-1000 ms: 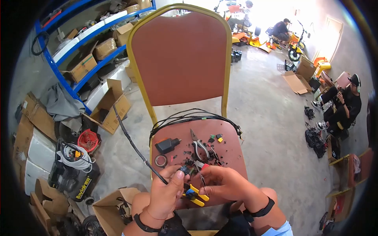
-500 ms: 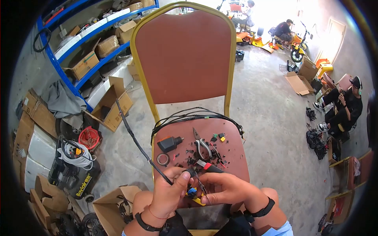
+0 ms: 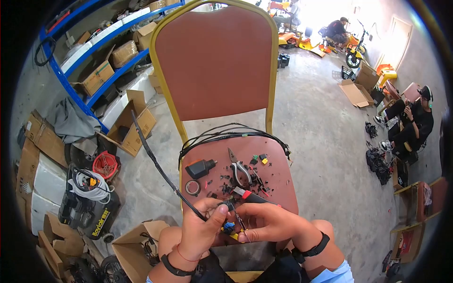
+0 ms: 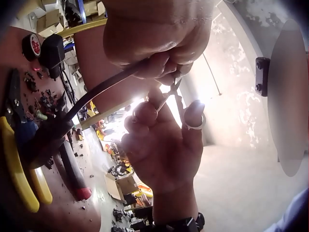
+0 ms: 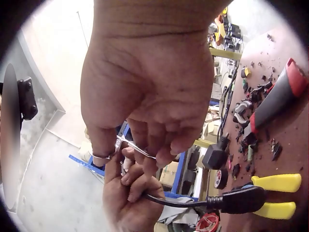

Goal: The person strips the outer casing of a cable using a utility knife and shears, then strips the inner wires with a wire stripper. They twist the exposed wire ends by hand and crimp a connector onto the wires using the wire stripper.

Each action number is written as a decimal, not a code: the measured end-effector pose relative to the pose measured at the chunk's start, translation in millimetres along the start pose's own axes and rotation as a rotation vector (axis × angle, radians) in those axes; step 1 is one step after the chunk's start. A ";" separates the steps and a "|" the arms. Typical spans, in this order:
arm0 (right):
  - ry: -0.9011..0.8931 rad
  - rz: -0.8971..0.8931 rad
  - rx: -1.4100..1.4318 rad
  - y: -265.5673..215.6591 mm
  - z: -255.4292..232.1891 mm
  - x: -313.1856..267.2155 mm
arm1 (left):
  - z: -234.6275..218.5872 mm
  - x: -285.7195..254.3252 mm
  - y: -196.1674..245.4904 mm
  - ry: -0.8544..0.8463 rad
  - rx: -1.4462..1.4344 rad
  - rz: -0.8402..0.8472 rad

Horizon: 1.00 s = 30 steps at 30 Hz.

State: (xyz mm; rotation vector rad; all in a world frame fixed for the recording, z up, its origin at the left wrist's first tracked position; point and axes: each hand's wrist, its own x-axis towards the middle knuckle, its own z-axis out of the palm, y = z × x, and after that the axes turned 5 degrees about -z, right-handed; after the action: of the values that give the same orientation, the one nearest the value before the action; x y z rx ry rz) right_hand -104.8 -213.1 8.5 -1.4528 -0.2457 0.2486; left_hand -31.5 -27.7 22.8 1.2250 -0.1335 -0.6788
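In the head view my left hand grips a black cable, its thumb and fingers by a dark connector piece. My right hand holds small metal scissors, pointed at the left fingertips. The left wrist view shows the right thumb through the pale scissor ring, the blades right at the left fingers. In the right wrist view the cable runs from the left hand to a black plug. Yellow-handled pliers lie beside that plug, partly hidden by the hands in the head view.
On the chair seat lie a red-and-black utility knife, grey-handled pliers, a tape roll, a black block and scattered scraps. Bundled cables cross its back. An open carton stands at left. Other people sit farther off.
My right hand has shifted slightly down and right, uncovering the utility knife and covering more of the yellow-handled pliers. Its scissors stay close to the left fingertips. The left hand keeps holding the cable.
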 end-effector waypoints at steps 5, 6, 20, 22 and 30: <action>0.006 0.003 0.004 2.4 -0.2 0.5 | -4.8 0.8 -0.7 0.002 0.025 -0.010; 0.010 0.011 0.004 1.6 0.1 0.3 | -5.5 0.4 -0.4 -0.021 0.000 -0.010; 0.026 0.017 -0.015 -3.6 2.5 0.3 | -7.0 1.6 -0.5 0.010 0.024 -0.020; 0.020 0.016 -0.040 -2.6 2.1 0.5 | -7.9 2.4 -1.7 0.004 0.013 -0.017; 0.011 -0.005 0.133 3.2 6.2 2.0 | -2.7 1.6 2.4 -0.014 0.010 -0.004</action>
State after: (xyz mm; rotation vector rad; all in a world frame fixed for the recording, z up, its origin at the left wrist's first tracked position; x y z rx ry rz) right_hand -104.9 -206.3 6.0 -1.3215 -0.2199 0.2489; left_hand -28.0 -25.9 23.6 1.2307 -0.1464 -0.6911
